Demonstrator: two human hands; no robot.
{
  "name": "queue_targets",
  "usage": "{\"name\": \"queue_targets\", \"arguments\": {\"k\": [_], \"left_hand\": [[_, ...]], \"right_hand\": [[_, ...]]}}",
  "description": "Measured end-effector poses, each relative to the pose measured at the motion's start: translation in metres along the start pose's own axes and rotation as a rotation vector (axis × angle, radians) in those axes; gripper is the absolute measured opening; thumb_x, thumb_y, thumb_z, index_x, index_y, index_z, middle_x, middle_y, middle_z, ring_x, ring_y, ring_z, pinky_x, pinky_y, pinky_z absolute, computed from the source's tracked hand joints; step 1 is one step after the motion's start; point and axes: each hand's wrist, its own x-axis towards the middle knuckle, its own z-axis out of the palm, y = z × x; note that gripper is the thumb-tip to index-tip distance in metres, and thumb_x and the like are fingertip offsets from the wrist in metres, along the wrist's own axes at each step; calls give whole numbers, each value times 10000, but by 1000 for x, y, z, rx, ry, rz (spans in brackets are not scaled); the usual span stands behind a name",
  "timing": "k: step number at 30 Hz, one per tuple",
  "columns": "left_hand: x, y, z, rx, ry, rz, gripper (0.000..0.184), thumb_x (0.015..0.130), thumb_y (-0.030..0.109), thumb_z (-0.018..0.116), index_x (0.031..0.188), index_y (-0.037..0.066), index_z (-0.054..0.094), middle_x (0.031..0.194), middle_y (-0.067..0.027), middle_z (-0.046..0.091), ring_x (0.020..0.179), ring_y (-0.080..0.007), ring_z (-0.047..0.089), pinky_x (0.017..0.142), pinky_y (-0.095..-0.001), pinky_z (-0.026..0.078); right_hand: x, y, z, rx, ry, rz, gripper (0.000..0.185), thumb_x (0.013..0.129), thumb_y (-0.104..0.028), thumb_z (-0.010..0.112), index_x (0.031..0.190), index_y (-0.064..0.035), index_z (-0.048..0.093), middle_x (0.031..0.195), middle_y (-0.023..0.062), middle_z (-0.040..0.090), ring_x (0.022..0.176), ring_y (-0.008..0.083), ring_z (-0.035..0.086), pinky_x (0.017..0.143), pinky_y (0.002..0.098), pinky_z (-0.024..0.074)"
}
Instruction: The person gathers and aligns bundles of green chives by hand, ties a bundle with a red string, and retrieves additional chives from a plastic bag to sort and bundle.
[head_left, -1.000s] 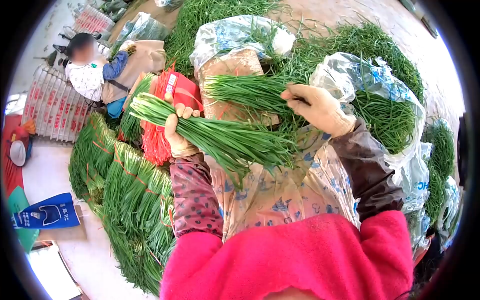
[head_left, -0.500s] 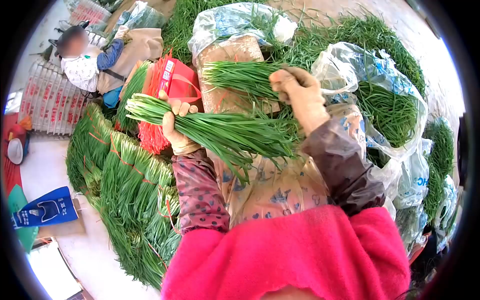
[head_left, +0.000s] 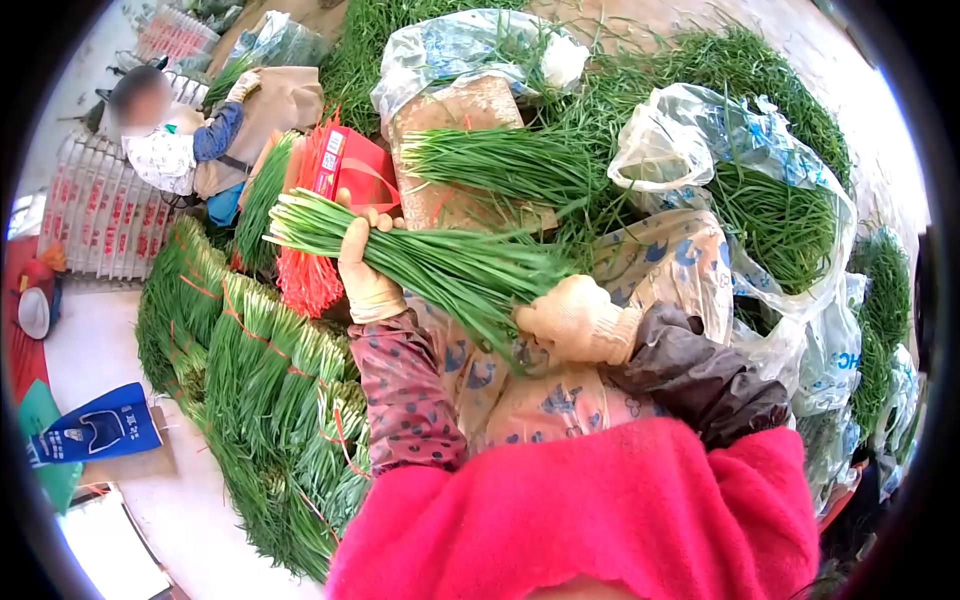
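Observation:
A bunch of long green stalks [head_left: 440,262] with pale ends to the left is wrapped in the fingers of my left hand [head_left: 367,262], which wears a light glove. At the leafy right end of this bunch, my gloved right hand [head_left: 578,318] is closed around leaf tips. Beyond it, a second bunch [head_left: 500,160] lies on a worn board [head_left: 460,105], its pale ends also to the left. Red ties [head_left: 308,282] hang beside a red box [head_left: 350,165], just behind my left hand.
Tied bunches [head_left: 260,400] are piled at the left. Loose greens [head_left: 770,225] fill a clear plastic bag [head_left: 665,150] at the right. A co-worker [head_left: 165,145] sits at the upper left near stacked white crates [head_left: 105,210]. A blue bag [head_left: 100,425] lies on the floor.
My right hand has moved from the bunch on the board down to the leafy end of the held bunch and closed there. The co-worker's hand now has greens by it.

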Motion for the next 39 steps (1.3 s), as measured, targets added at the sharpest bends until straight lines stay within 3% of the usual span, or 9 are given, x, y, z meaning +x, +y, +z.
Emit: {"name": "queue_targets", "arguments": {"k": [10,12,17,21,22,32,34,35,39], "left_hand": [[4,-2,1,346,-2,15,598,805,-11,675,1341,78,428,828,-65,609,699,-171,587,715,-348,530],[-4,-6,21,448,107,21,538,779,-41,682,1276,36,488,782,-58,614,636,-162,581,643,-302,519],[-34,-42,74,640,197,64,314,782,-52,665,1093,-18,633,812,-37,640,690,-147,598,659,-275,490],[-52,-40,55,919,-46,4,446,813,-10,667,1244,25,559,1041,-92,643,975,-186,610,889,-314,468],[-57,-42,51,490,51,-197,563,808,57,710,1320,36,478,1128,-89,616,1027,-203,595,934,-343,456],[-46,-76,-40,675,286,-471,829,865,181,714,1503,80,194,1340,-125,486,1118,-175,513,872,-298,454],[-46,-81,-41,642,276,-476,850,862,200,717,1510,114,174,1321,-126,495,1123,-175,507,855,-297,450],[-47,-83,-45,657,241,-460,832,867,184,709,1507,120,182,1307,-124,501,1108,-172,509,865,-303,451],[-47,-103,-68,657,194,-391,765,884,108,670,1490,91,204,1270,-126,514,1061,-163,508,940,-313,441]], "right_hand": [[-40,26,-25,169,651,-425,142,775,-225,665,822,-98,625,571,36,565,517,270,596,480,395,468],[-37,25,-43,361,759,-206,526,783,-237,727,1231,-12,569,1172,163,635,956,293,652,775,343,530],[30,-1,-26,215,540,120,1089,636,-296,836,1440,73,201,1427,287,359,1326,399,378,1090,409,333],[54,-4,8,614,340,297,884,711,-277,732,1438,-95,263,1113,240,605,1013,389,610,840,435,499],[50,-7,6,644,233,386,844,712,-273,725,1422,-127,293,1030,220,641,947,390,632,786,430,515],[93,85,53,922,-265,650,438,688,-266,690,1081,-75,662,907,148,681,807,235,660,715,352,509],[76,143,115,449,-100,36,200,780,-192,647,953,-104,695,843,109,671,785,213,656,724,333,507],[56,142,97,580,-213,224,256,776,-154,635,1011,-236,696,930,104,681,855,306,662,742,371,516],[-16,144,76,1453,-66,996,200,895,-198,569,958,-28,652,757,102,652,704,235,654,674,357,541]]}}
